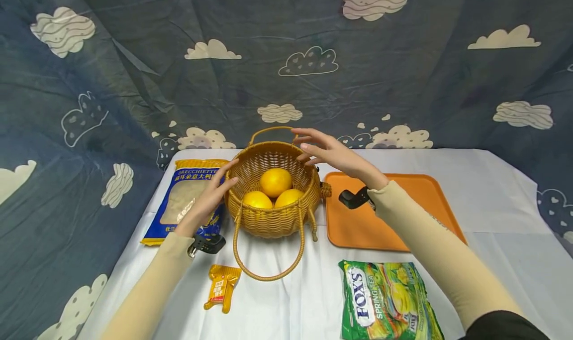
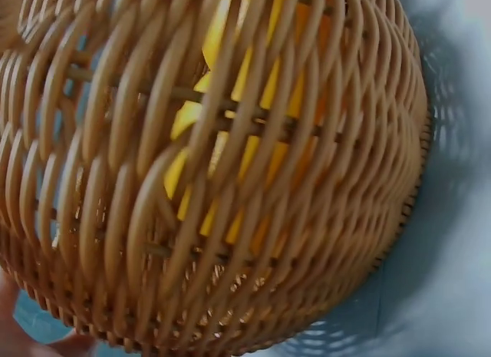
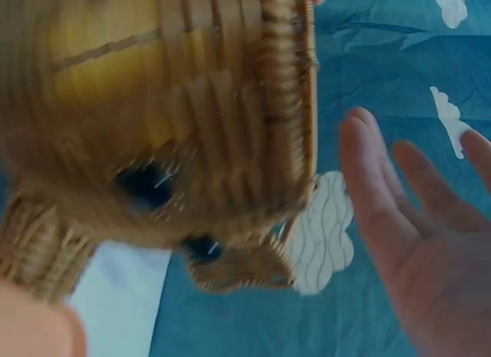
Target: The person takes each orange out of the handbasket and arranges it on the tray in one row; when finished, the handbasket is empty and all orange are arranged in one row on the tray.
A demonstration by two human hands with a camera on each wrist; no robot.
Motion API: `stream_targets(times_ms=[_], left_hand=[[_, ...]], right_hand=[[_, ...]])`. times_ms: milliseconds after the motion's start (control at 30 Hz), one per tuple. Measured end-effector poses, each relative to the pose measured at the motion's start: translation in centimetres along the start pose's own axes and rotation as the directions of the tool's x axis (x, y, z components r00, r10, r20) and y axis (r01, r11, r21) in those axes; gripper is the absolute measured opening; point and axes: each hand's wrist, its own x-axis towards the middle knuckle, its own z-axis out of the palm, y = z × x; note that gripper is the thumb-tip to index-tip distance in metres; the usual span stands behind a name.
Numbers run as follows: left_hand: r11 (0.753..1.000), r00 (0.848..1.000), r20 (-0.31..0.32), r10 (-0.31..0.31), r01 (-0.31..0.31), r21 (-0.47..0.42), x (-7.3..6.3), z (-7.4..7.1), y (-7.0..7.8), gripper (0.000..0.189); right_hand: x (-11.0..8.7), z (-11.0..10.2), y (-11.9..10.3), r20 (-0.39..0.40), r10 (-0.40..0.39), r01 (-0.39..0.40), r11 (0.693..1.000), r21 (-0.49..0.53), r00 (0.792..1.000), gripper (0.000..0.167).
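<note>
A woven wicker basket (image 1: 273, 225) with two loop handles stands upright, one handle hanging down in front and the other raised behind. Inside it lie three lemon-like yellow fruits (image 1: 275, 182). My left hand (image 1: 205, 203) is at the basket's left rim, fingers extended, with the fingertips right at the edge. Over the right rim, my right hand (image 1: 337, 156) reaches with its fingers spread and holds nothing. The right wrist view shows that hand (image 3: 430, 249) apart from the basket wall (image 3: 222, 134), which bears a snout and dark eyes. Yellow shows through the weave (image 2: 268, 88).
Left of the basket lies a blue and yellow pasta bag (image 1: 179, 195). An orange tray (image 1: 394, 210) lies to the right. Nearer are a small orange snack packet (image 1: 221, 287) and a green candy bag (image 1: 389, 300). A dark cloud-print cloth (image 1: 268, 81) hangs behind the white table.
</note>
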Motion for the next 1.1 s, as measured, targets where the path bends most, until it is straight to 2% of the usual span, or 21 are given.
stream_targets(times_ms=[100,200,333,533,667,833,933,1033,1100], left_hand=[[1.000,1.000,0.018,-0.016,0.017,-0.016,0.1,-0.2,-0.4,0.054],[0.999,0.999,0.044,-0.031,0.032,-0.019,0.1,-0.5,-0.7,0.054],[1.000,0.998,0.056,-0.028,0.028,-0.013,0.1,-0.6,-1.0,0.054],[1.000,0.998,0.053,-0.020,0.019,0.005,0.2,-0.5,-1.2,0.052],[1.000,0.998,0.053,-0.023,0.023,0.003,0.0,-0.4,-0.8,0.053],[1.000,0.998,0.060,-0.016,0.016,0.006,-0.8,0.1,0.8,0.054],[1.000,0.998,0.064,-0.013,0.012,0.019,-1.1,0.4,1.4,0.054],[1.000,0.998,0.067,-0.002,0.001,0.028,-1.2,0.5,1.5,0.054],[1.000,0.998,0.067,0.001,-0.003,0.029,-1.2,0.5,1.5,0.054]], right_hand=[[1.4,0.3,-0.4,0.057,0.042,-0.044,0.998,0.042,0.998,0.053],[2.7,0.6,-0.8,0.117,0.117,-0.122,0.992,0.039,0.986,0.053],[4.3,1.0,-1.0,0.184,0.227,-0.238,0.971,0.039,0.956,0.053],[6.3,1.7,-0.9,0.232,0.357,-0.373,0.927,0.031,0.905,0.055],[7.5,2.0,-0.4,0.270,0.436,-0.440,0.897,-0.050,0.858,0.058],[8.9,2.5,0.3,0.287,0.553,-0.537,0.832,-0.138,0.782,0.063],[9.4,2.9,0.6,0.285,0.598,-0.576,0.800,-0.167,0.749,0.064],[9.9,3.3,0.8,0.313,0.594,-0.567,0.804,-0.182,0.741,0.062],[10.1,3.6,0.9,0.335,0.576,-0.553,0.815,-0.172,0.746,0.061]])
